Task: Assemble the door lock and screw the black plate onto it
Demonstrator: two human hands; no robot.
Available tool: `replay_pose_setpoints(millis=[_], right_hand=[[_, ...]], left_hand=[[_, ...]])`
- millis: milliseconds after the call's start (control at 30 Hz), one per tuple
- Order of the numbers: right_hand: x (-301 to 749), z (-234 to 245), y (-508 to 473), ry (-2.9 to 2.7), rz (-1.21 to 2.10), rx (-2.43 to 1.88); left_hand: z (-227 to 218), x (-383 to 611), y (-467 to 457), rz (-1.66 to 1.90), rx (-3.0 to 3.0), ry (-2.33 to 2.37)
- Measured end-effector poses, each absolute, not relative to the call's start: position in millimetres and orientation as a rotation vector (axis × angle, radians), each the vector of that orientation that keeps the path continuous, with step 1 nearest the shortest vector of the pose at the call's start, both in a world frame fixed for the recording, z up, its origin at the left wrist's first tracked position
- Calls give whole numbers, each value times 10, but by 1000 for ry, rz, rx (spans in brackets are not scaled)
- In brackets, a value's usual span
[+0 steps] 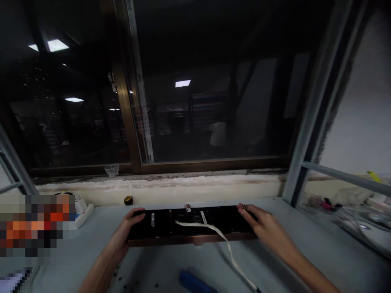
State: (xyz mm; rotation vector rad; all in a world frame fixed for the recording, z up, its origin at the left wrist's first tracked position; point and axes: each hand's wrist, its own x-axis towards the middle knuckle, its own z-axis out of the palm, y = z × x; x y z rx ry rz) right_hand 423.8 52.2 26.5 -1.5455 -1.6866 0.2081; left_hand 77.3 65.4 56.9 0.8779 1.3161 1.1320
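Note:
A long black panel with a copper-coloured front edge lies across the view, a small white label near its left end. My left hand is closed on the panel's left end, its thumb over the top face. At the opposite end my right hand grips it with the thumb on top; the fingers beneath are partly hidden. From the panel's middle a whitish cable runs toward the lower right. A blue tool handle, its kind unclear, rests on the table in front.
Behind the grey-blue table is a dark window. A clear plastic cup sits on the sill, and a gold-topped cap below it. A white power strip stands left; metal posts flank the table. Small dark bits lie near my left forearm.

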Motion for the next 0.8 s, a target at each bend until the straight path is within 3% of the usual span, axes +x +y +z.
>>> replay_pose_setpoints(millis=[800], right_hand=[[4210, 384, 509, -1658, 166, -1616]], left_hand=[[537, 764, 728, 1176, 697, 1289]])
